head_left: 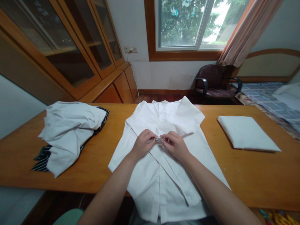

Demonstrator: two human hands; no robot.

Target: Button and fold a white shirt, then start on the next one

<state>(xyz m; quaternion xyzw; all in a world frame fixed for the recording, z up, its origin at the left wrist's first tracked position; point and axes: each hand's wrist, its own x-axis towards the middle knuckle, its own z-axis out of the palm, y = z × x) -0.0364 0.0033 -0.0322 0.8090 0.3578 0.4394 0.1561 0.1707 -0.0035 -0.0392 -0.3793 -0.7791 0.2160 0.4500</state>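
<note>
One white shirt (pixel 144 187) lies in the middle of the frame, on one brown table (pixel 246 175). Two hands work on it. The left hand (pixel 144 142) and the right hand (pixel 174 143) are close together, each pinching a small bit of its cloth. One sleeve (pixel 174 175) slants down to the lower right and ends in one cuff (pixel 192 196).

At the left of the frame is one loose heap of white cloth (pixel 72 122), with black cloth with white stripes (pixel 41 166) poking out under it. At the right is one flat, folded white bundle (pixel 249 132).

One cabinet (pixel 91 90) with three glass doors fills the upper left. One window (pixel 180 25), one pink curtain (pixel 250 31), one dark red chair (pixel 212 76) and one bed (pixel 257 93) are toward the upper right.
</note>
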